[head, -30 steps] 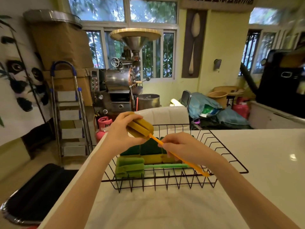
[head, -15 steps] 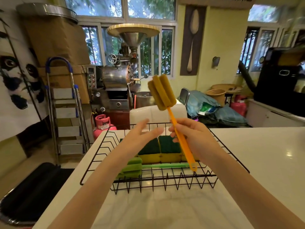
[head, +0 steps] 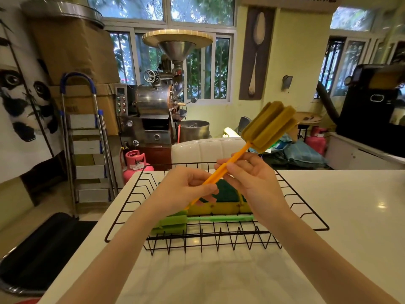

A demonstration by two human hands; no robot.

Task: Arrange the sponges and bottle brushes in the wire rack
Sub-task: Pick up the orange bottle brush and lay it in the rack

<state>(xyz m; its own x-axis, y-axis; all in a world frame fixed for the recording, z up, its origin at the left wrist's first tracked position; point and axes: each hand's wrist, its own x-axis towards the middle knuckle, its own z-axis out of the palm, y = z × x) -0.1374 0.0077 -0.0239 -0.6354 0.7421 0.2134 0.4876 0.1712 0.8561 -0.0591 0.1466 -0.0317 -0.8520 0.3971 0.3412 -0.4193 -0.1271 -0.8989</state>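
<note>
With both hands, left (head: pixel 188 189) and right (head: pixel 252 178), pinching the orange bottle brush (head: pixel 252 139) handle above the wire rack (head: pixel 306 218), you're mid-placement; next, probably lay it below your hands beside the green brush (head: pixel 175 222).

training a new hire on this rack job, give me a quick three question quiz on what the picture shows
1. True or false: the orange-handled bottle brush with the mustard sponge head already lies in the black wire rack.
2. Which hands grip its handle? A) left only B) right only C) both
3. Fill in: the brush lying in the rack is ____ in colour.

Key:
1. False; it is held above the rack.
2. C; left hand and right hand.
3. Green; the green sponge-headed bottle brush.
</note>
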